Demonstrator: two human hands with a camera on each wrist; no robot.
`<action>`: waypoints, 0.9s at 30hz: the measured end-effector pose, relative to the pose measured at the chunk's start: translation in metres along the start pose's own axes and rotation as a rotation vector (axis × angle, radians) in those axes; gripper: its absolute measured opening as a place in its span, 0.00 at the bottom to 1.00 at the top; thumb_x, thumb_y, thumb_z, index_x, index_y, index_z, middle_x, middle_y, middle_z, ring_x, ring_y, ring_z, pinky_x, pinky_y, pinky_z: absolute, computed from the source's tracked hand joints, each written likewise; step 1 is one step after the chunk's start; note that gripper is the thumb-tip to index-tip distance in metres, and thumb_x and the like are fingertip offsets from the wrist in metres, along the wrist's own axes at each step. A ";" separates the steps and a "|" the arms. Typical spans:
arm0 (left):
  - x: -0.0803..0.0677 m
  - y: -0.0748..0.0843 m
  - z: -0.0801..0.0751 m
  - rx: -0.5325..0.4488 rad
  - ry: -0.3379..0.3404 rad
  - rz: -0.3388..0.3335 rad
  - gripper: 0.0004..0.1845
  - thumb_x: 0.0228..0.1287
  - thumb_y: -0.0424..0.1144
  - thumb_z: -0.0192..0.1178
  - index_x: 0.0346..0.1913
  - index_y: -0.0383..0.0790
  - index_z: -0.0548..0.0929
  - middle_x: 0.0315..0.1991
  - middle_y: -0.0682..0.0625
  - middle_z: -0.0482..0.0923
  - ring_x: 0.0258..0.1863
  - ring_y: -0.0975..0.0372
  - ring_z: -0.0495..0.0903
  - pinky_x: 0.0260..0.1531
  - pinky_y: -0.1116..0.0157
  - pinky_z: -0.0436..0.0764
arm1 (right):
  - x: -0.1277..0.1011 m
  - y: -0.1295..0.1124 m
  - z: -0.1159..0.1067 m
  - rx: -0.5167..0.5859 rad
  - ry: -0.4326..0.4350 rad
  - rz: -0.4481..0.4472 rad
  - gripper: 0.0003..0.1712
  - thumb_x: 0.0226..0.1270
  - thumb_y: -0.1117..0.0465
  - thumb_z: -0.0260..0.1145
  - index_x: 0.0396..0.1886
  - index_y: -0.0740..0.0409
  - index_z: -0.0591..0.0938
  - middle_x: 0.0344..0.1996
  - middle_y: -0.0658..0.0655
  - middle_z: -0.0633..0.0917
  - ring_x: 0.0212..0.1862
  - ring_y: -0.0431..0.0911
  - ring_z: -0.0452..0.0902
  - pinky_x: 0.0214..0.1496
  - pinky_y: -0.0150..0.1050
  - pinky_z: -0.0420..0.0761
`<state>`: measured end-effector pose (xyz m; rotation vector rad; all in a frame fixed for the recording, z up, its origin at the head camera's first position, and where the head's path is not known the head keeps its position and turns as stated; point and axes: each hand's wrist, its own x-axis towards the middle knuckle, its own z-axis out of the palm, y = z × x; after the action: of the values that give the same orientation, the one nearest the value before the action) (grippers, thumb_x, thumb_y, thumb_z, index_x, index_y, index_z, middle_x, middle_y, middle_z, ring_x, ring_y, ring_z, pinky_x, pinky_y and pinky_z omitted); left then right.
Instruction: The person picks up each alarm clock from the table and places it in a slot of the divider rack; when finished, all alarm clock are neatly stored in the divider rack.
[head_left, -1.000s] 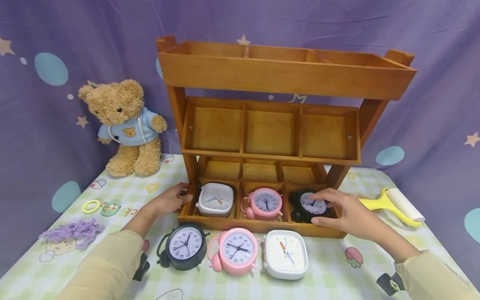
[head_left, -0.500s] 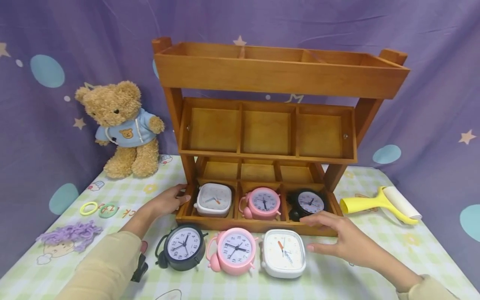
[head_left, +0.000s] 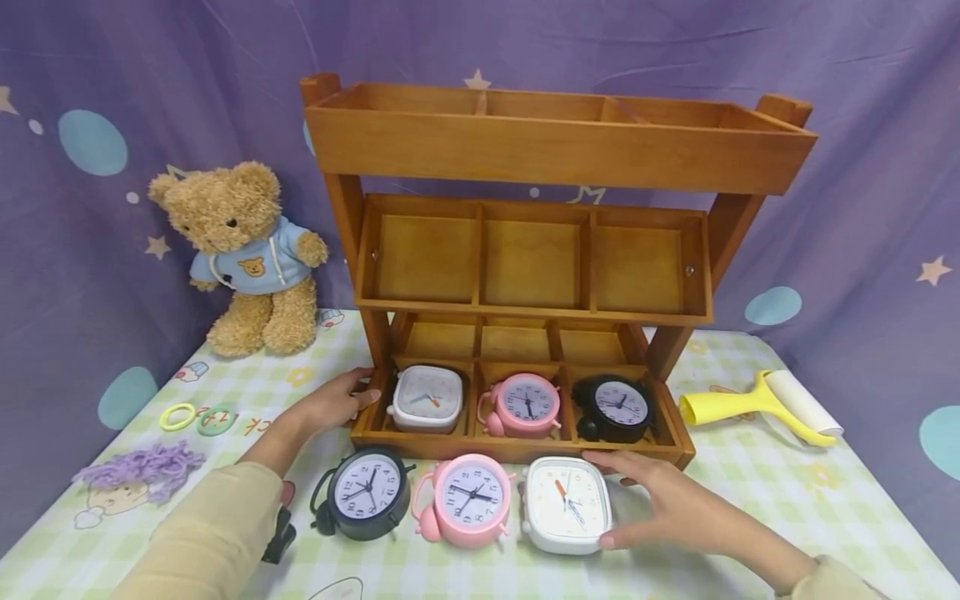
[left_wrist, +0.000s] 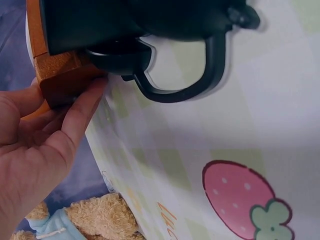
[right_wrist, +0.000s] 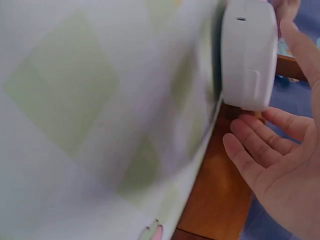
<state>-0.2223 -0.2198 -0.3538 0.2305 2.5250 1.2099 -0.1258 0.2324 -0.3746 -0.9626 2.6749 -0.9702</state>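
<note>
My left hand (head_left: 339,402) holds the lower left corner of a wooden shelf rack (head_left: 558,158), thumb and fingers on either side of the wood (left_wrist: 65,82) in the left wrist view. Around the right side of a white square alarm clock (head_left: 567,504) my right hand (head_left: 660,504) is spread, fingers fairly straight; contact is hard to tell. A pink alarm clock (head_left: 472,502) and a black alarm clock (head_left: 369,494) lie to its left on the table. The rack's bottom tray holds another white clock (head_left: 427,398), a pink clock (head_left: 528,404) and a black clock (head_left: 617,408).
A teddy bear (head_left: 258,258) in a blue hoodie sits at the back left. Yellow and green rings (head_left: 216,421) and purple yarn (head_left: 146,471) lie at left. A yellow-handled lint roller (head_left: 765,407) lies right of the rack, on a checked tablecloth (head_left: 817,508).
My right hand has left the black clock in the tray's right compartment and moved down and left to the white clock in front. The left hand stays at the rack's corner.
</note>
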 end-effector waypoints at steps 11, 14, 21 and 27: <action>0.000 0.000 0.000 -0.053 -0.014 -0.014 0.29 0.80 0.30 0.44 0.74 0.16 0.49 0.66 0.17 0.60 0.61 0.32 0.73 0.51 0.45 0.82 | 0.008 -0.004 0.017 -0.022 -0.005 0.008 0.58 0.49 0.35 0.80 0.74 0.56 0.66 0.65 0.57 0.78 0.59 0.50 0.78 0.59 0.50 0.80; 0.000 0.000 0.000 -0.053 -0.014 -0.013 0.29 0.80 0.30 0.44 0.74 0.16 0.49 0.66 0.17 0.61 0.60 0.32 0.73 0.51 0.45 0.82 | 0.010 -0.006 0.019 0.004 -0.009 0.022 0.59 0.48 0.36 0.81 0.74 0.58 0.65 0.64 0.57 0.78 0.59 0.51 0.78 0.59 0.50 0.81; -0.001 0.001 0.000 -0.059 -0.008 -0.031 0.30 0.81 0.31 0.44 0.75 0.17 0.48 0.67 0.17 0.59 0.62 0.32 0.71 0.52 0.44 0.82 | 0.010 -0.006 0.020 0.067 -0.005 0.071 0.59 0.47 0.38 0.83 0.74 0.55 0.65 0.63 0.56 0.78 0.58 0.55 0.80 0.59 0.51 0.81; -0.001 0.003 0.001 -0.026 0.006 -0.034 0.30 0.80 0.31 0.44 0.74 0.16 0.49 0.67 0.17 0.59 0.62 0.33 0.72 0.50 0.45 0.83 | 0.012 -0.002 0.022 0.101 0.017 0.038 0.56 0.43 0.41 0.85 0.70 0.50 0.68 0.60 0.50 0.79 0.61 0.51 0.77 0.60 0.47 0.81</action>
<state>-0.2210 -0.2180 -0.3518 0.1775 2.5064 1.2321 -0.1269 0.2118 -0.3892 -0.8841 2.6189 -1.0984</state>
